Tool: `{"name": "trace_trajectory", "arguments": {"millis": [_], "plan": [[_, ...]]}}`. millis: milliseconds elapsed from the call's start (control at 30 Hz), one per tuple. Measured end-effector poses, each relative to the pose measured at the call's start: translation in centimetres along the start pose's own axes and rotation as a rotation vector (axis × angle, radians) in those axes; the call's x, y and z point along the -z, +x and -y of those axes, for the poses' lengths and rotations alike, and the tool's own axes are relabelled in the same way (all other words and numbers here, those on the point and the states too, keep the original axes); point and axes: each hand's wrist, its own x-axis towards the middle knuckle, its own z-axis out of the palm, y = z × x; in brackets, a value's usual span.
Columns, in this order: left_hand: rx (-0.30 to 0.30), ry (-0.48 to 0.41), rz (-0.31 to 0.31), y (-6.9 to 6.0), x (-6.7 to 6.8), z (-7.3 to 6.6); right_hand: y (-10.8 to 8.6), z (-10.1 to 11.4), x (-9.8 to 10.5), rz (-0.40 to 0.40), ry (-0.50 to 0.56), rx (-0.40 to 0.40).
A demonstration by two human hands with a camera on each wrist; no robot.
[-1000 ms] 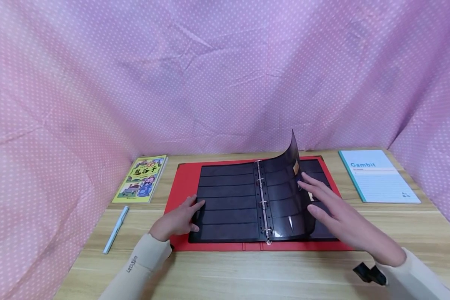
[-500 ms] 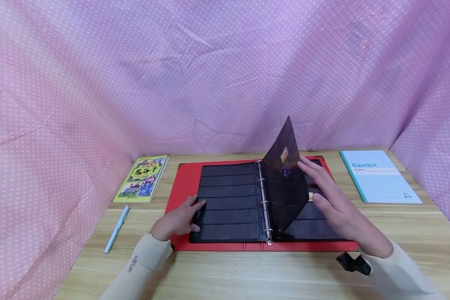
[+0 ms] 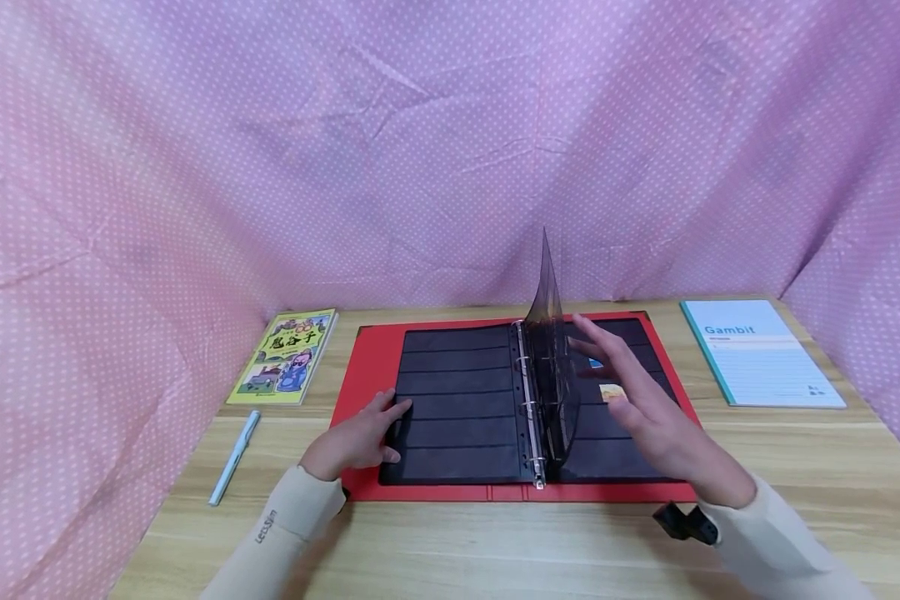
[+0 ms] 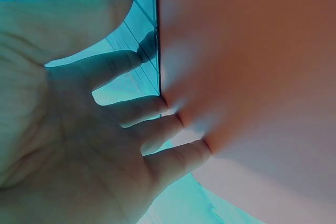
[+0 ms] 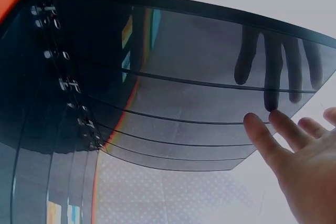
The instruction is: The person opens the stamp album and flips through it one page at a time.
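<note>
Resting with spread fingers and grasping nothing, the left hand (image 3: pixel 360 437) touches the left side of the open red binder (image 3: pixel 366 362), which lies on the wooden table (image 3: pixel 450 546). The right hand (image 3: pixel 648 408), also released, has its fingers extended just beside one black page (image 3: pixel 551 358) that stands almost upright at the metal rings (image 3: pixel 527 406) (whether the fingertips touch it, I cannot tell). Near its thumb shows a small yellowish piece (image 3: pixel 611 392). Farther left are a yellow booklet (image 3: pixel 277 367) and a pale blue pen (image 3: pixel 234 458); at right, a notebook (image 3: pixel 761 358).
</note>
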Motion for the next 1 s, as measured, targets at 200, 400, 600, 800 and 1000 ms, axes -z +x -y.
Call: {"name": "trace_trajectory", "arguments": {"millis": [200, 400, 600, 800, 1000], "plan": [[0.004, 0.0, -0.004, 0.2, 0.0, 0.0, -0.3, -1.0, -0.9, 0.086, -0.044, -0.064], [-0.024, -0.036, -0.014, 0.4, 0.6, 0.6, -0.9, -3.1, -2.6, 0.241, -0.199, -0.208], [-0.086, -0.207, -0.172, 0.5, 2.3, 2.1, -1.4, -4.9, -4.1, 0.378, -0.272, -0.218], [-0.065, -0.281, -0.228, 0.8, 3.4, 1.8, -1.5, -5.5, -4.9, 0.452, -0.286, -0.236], [-0.065, -0.176, -0.116, 1.6, 1.8, 0.2, -1.5, -5.4, -5.7, 0.478, -0.364, -0.236]]}}
